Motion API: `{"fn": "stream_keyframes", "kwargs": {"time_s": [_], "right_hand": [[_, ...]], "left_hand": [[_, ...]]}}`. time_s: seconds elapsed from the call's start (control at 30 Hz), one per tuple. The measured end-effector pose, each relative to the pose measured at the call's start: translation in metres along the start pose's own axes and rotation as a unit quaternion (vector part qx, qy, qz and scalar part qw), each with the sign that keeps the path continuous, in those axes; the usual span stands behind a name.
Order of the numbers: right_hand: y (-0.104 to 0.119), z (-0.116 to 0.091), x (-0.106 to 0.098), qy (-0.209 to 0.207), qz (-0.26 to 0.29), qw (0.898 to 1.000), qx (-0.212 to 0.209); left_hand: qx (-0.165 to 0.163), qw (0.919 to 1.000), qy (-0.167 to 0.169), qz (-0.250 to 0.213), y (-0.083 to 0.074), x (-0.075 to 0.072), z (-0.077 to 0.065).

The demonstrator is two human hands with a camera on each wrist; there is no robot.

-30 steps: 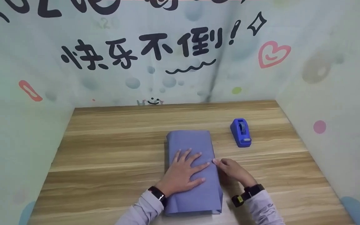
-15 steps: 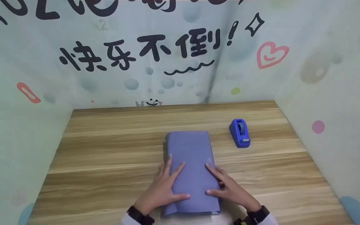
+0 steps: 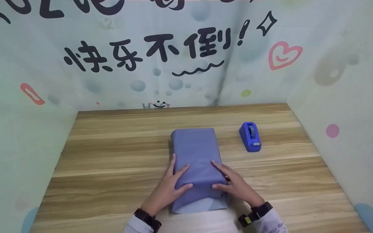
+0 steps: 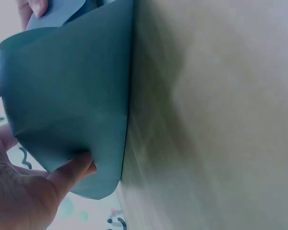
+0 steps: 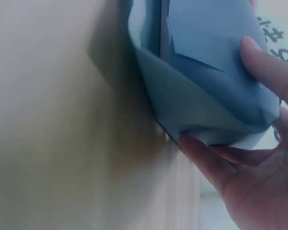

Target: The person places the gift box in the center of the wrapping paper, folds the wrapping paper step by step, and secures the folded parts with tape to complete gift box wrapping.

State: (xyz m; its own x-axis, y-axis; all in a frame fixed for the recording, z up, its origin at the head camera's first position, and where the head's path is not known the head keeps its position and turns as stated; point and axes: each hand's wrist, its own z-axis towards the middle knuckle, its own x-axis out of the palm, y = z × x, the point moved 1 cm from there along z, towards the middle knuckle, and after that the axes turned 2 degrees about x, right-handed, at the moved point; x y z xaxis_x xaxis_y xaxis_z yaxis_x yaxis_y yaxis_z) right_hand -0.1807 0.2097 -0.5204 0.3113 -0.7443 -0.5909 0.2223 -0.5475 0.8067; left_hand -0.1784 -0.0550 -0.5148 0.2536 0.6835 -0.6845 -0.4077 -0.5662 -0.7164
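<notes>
A long package wrapped in blue-violet paper (image 3: 196, 145) lies on the wooden table, one end toward me. At that near end a paler paper flap (image 3: 202, 206) sticks out, and the right wrist view shows the loose paper (image 5: 182, 93) standing apart there in open folds. My left hand (image 3: 165, 192) grips the package's left side, thumb on top. My right hand (image 3: 240, 187) holds the right side, with thumb and index finger on the upper face and other fingers down along the side.
A blue tape dispenser (image 3: 250, 137) stands to the right, beyond my right hand. Fabric walls with printed writing and drawings (image 3: 180, 81) enclose the table (image 3: 115, 161) at the back and on both sides.
The left hand has gone from lying spread on top to the left side, and the right hand from the right edge to a side grip. The package has shifted slightly away; its pale flap now shows.
</notes>
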Motion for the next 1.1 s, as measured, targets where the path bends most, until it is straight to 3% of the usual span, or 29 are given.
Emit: {"fn": "stream_keyframes", "kwargs": {"time_s": [0.2, 0.37, 0.47, 0.57, 0.67, 0.7, 0.77, 0.8, 0.83, 0.87, 0.93, 0.97, 1.03, 1.07, 1.1], "right_hand": [[-0.002, 0.02, -0.011, 0.01, 0.022, 1.0, 0.015], [-0.002, 0.029, -0.009, -0.032, 0.083, 0.992, 0.084], [0.0, 0.031, -0.006, -0.074, 0.109, 0.985, 0.111], [0.008, 0.028, -0.001, -0.157, 0.068, 0.981, 0.088], [0.025, 0.016, 0.009, -0.257, 0.025, 0.966, 0.022], [0.032, 0.009, 0.013, -0.267, 0.029, 0.963, -0.002], [0.045, -0.006, 0.024, -0.211, 0.078, 0.973, -0.04], [0.049, -0.013, 0.029, -0.146, 0.124, 0.981, -0.044], [0.052, -0.021, 0.036, -0.063, 0.182, 0.981, -0.036], [0.054, -0.028, 0.043, 0.028, 0.249, 0.968, -0.009], [0.053, -0.038, 0.057, 0.171, 0.344, 0.92, 0.075], [0.051, -0.041, 0.063, 0.208, 0.379, 0.895, 0.112], [0.045, -0.042, 0.075, 0.219, 0.454, 0.846, 0.173], [0.042, -0.041, 0.08, 0.189, 0.489, 0.83, 0.191], [0.04, -0.039, 0.084, 0.146, 0.516, 0.82, 0.2]], "left_hand": [[-0.011, 0.9993, -0.008, -0.034, 0.009, -0.005, 0.016], [-0.062, 0.9936, -0.031, -0.088, 0.019, -0.003, 0.022], [-0.076, 0.9902, -0.049, -0.106, 0.022, -0.005, 0.028], [-0.068, 0.9918, -0.064, -0.087, 0.025, -0.011, 0.039], [-0.065, 0.9944, -0.068, -0.05, 0.03, -0.023, 0.06], [-0.063, 0.9949, -0.068, -0.038, 0.032, -0.027, 0.068], [-0.067, 0.9959, -0.058, -0.02, 0.036, -0.035, 0.085], [-0.07, 0.9962, -0.05, -0.012, 0.038, -0.039, 0.094], [-0.075, 0.9962, -0.043, -0.005, 0.039, -0.042, 0.101], [-0.08, 0.9962, -0.036, -0.001, 0.041, -0.045, 0.109], [-0.095, 0.9952, -0.024, -0.004, 0.044, -0.05, 0.121], [-0.104, 0.9943, -0.019, -0.009, 0.047, -0.052, 0.126], [-0.124, 0.9917, -0.016, -0.028, 0.05, -0.055, 0.134], [-0.136, 0.9897, -0.017, -0.043, 0.052, -0.056, 0.137], [-0.146, 0.9873, -0.019, -0.059, 0.053, -0.057, 0.139]]}}
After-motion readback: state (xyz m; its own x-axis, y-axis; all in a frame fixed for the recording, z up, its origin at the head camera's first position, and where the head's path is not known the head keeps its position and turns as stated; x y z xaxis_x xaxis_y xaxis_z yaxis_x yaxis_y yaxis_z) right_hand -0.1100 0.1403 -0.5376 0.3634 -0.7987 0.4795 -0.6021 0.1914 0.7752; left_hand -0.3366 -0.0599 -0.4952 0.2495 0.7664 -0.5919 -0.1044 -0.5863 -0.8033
